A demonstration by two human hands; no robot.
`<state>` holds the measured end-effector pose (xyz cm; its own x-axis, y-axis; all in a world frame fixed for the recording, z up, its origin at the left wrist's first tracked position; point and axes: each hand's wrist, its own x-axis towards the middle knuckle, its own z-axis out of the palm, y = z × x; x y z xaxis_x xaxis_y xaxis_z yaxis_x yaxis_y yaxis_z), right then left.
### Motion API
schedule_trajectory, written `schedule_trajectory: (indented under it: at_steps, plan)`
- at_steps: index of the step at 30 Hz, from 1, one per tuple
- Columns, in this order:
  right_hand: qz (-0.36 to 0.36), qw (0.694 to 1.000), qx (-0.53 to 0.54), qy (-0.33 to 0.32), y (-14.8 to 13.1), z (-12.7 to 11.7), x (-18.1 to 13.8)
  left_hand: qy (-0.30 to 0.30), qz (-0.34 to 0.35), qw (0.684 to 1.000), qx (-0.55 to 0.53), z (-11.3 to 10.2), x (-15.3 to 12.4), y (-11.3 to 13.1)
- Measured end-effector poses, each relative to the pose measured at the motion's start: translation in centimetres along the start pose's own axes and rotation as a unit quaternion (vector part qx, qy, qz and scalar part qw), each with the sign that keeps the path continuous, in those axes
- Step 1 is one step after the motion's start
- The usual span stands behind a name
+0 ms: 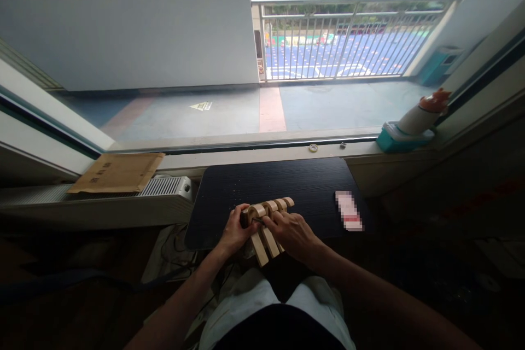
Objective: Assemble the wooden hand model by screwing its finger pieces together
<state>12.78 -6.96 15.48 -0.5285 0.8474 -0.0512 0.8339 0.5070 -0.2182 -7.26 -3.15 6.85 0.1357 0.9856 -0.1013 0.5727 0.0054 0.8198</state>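
Note:
A row of pale wooden pieces point(268, 213), with curved tops and straight legs, lies at the near edge of a small black table point(287, 180). My left hand point(234, 231) is closed on the left end of the wooden pieces. My right hand point(292, 231) grips them from the right, its fingers pinching something thin and dark against the leftmost curved piece. The legs of the pieces stick out over the table's near edge toward my lap.
A blurred pinkish card point(349, 210) lies on the table's right side. A radiator point(164, 187) with a brown envelope point(118, 172) on it stands to the left. A white and orange object on a teal base point(404, 131) sits on the window sill. Cables hang below.

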Motion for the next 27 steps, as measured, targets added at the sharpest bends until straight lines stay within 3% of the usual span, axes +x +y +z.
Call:
schedule_trajectory:
  at_steps: [2,6,10,14,17,19,21,24,27]
  plan:
    - [-0.021,1.000,-0.020,-0.003,0.2,0.3,0.1,0.003,0.000,1.000,0.000,0.0,0.0,0.0]
    - [0.004,1.000,0.005,-0.016,0.6,1.1,0.4,0.010,0.004,1.000,0.002,0.1,0.1,-0.1]
    - [0.071,0.994,0.080,-0.020,0.7,1.3,0.6,0.009,0.005,1.000,0.004,0.2,0.1,-0.4]
    - [0.168,0.963,0.206,-0.052,1.1,1.2,0.8,0.011,0.004,1.000,0.004,0.3,0.1,-0.3]
    - [0.193,0.939,0.273,-0.085,1.4,1.2,0.8,0.011,0.007,1.000,0.003,0.2,0.1,-0.2]
    - [0.198,0.941,0.261,-0.082,1.4,1.1,0.8,0.006,0.008,1.000,0.000,0.1,0.2,-0.2]
    - [0.181,0.961,0.201,-0.059,1.1,0.7,0.7,-0.001,0.007,1.000,0.001,0.1,0.2,-0.1]
    - [0.076,0.994,0.070,-0.023,0.5,-0.2,0.6,-0.004,0.003,1.000,0.008,0.1,0.2,0.0]
    - [-0.020,0.999,-0.012,-0.022,0.2,-0.8,0.5,0.002,0.002,1.000,0.009,0.2,0.2,0.2]
